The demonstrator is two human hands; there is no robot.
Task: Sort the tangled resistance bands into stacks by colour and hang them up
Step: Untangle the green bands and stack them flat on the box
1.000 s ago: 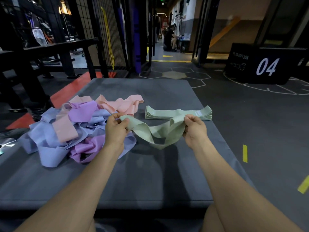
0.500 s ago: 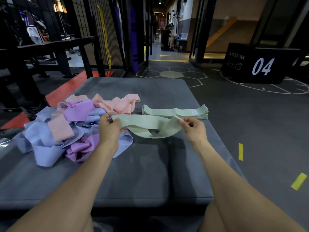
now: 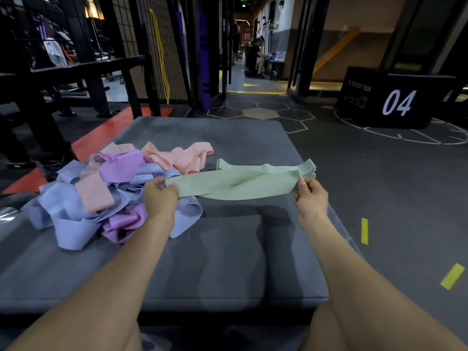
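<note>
A pale green resistance band (image 3: 240,184) is stretched out flat between the person's two hands, its long axis running left to right across the grey padded worktop (image 3: 202,262), held just above the surface. The left hand (image 3: 160,198) has its grip clamped on the band's left end, fingers and thumb curled round it; the right hand (image 3: 310,198) pinches the right end. Just behind it, toward the far right of the worktop, lies a stack of green bands (image 3: 307,168), also lying left to right. To the left sits the tangled pile (image 3: 101,196) of lilac, purple and pink bands, its near right edge just beside the left hand. A black plyo box (image 3: 395,100) marked 04 stands on the floor far right.
</note>
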